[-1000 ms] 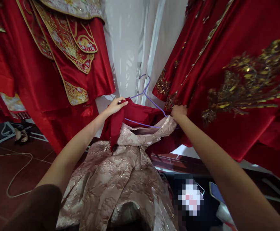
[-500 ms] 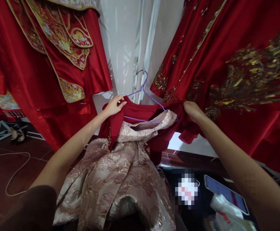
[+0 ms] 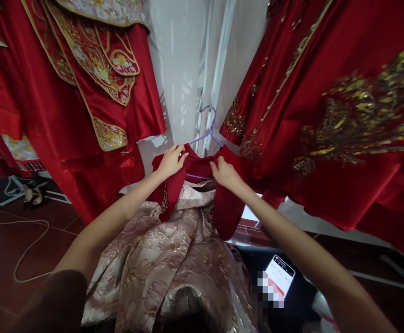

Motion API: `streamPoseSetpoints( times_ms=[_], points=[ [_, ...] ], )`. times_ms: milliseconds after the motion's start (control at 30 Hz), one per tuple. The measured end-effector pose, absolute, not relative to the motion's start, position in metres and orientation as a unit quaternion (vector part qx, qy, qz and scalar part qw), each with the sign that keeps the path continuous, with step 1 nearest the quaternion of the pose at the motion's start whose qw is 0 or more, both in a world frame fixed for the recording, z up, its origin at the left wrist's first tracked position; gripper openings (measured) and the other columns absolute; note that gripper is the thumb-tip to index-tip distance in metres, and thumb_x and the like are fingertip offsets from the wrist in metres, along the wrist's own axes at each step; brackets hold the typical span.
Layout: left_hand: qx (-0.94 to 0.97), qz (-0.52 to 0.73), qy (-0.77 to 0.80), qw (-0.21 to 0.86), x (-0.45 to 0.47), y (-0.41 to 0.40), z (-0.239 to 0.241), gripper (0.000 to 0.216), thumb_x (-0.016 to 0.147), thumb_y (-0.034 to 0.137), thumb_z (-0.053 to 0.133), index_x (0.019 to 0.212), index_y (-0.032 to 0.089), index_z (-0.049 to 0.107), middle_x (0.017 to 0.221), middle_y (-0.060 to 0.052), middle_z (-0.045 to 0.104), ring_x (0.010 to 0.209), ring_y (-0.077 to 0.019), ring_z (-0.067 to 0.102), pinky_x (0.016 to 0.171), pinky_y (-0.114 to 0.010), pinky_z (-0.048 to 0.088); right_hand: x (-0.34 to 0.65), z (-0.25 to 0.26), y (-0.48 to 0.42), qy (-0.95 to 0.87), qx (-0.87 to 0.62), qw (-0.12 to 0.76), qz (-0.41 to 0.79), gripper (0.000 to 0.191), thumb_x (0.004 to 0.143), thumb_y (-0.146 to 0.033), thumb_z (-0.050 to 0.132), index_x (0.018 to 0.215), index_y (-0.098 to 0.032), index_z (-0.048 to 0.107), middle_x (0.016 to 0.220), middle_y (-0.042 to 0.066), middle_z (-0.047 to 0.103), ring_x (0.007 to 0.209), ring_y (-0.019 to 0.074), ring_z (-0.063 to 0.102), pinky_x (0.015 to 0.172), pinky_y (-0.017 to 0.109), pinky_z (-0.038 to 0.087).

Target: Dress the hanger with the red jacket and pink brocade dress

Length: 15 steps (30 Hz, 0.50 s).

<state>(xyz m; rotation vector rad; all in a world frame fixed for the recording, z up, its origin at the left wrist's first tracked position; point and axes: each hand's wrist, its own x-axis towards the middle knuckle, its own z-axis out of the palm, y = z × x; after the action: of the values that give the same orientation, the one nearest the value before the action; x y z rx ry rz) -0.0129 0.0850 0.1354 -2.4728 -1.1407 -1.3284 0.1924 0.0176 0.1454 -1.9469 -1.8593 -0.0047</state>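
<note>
A purple wire hanger [image 3: 211,131] hangs upright in front of a white frame post. On it are a dark red jacket [image 3: 229,212] and, beneath that, a pink-beige brocade garment [image 3: 184,249] with metallic floral patterning. My left hand [image 3: 171,162] grips the jacket's left shoulder near the neckline, fingers bent over the cloth. At the opposite shoulder, my right hand [image 3: 224,173] pinches the jacket's edge between thumb and fingers. The jacket drapes over both ends of the hanger and hides them; the hook and part of the lower bar show.
Red gold-embroidered gowns hang at left [image 3: 112,92] and right [image 3: 354,115]. A lit phone [image 3: 281,273] lies on a dark surface at lower right, beside a whitish crumpled item [image 3: 321,305]. A white cable [image 3: 21,259] and heeled shoes [image 3: 33,194] are on the tiled floor.
My right hand has moved inward from the outstretched right side of the jacket to near the neckline. The jacket's right half now covers that end of the hanger and the brocade shoulder.
</note>
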Motion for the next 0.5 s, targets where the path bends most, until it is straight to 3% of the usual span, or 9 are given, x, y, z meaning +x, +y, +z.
streamPoseSetpoints(
  times_ms=[133,300,400,500],
  points=[
    [-0.815,-0.431,-0.381,0.070,-0.018,0.084,0.137,0.022,0.089,0.039,0.042,0.089,0.019,0.053,0.092,-0.008,0.051,0.086,-0.0213,0.051,0.082,-0.035,0.040,0.149,0.135,-0.007,-0.730,-0.597,0.331,0.038,0.034,0.092,-0.045,0.028,0.105,-0.018,0.044,0.071,0.009,0.061,0.067,0.0272,0.062,0.062,0.033,0.043],
    [-0.751,-0.508,-0.409,0.099,-0.025,0.067,0.130,0.025,0.087,0.042,0.046,0.090,0.019,0.053,0.112,-0.014,0.046,0.106,-0.0269,0.046,0.093,-0.042,0.036,0.168,0.113,-0.009,-0.673,-0.551,0.493,0.032,0.021,0.084,-0.040,0.043,0.093,-0.022,0.040,0.076,0.005,0.058,0.068,0.0217,0.058,0.066,0.032,0.044],
    [-0.746,-0.508,-0.431,0.016,-0.025,0.052,0.123,0.027,0.090,0.043,0.038,0.094,0.020,0.051,0.093,-0.010,0.054,0.085,-0.0216,0.055,0.080,-0.038,0.042,0.181,0.098,0.002,-0.609,-0.526,0.587,0.088,0.026,0.078,-0.034,0.048,0.097,-0.023,0.034,0.081,0.002,0.056,0.070,0.0177,0.057,0.066,0.029,0.045],
    [-0.746,-0.505,-0.427,-0.071,-0.014,0.039,0.121,0.026,0.091,0.045,0.036,0.095,0.022,0.048,0.073,-0.002,0.055,0.064,-0.0163,0.054,0.067,-0.031,0.043,0.175,0.094,0.008,-0.595,-0.488,0.625,0.131,0.016,0.077,-0.028,0.043,0.091,-0.024,0.036,0.080,0.000,0.053,0.072,0.0151,0.054,0.069,0.027,0.044]
  ],
)
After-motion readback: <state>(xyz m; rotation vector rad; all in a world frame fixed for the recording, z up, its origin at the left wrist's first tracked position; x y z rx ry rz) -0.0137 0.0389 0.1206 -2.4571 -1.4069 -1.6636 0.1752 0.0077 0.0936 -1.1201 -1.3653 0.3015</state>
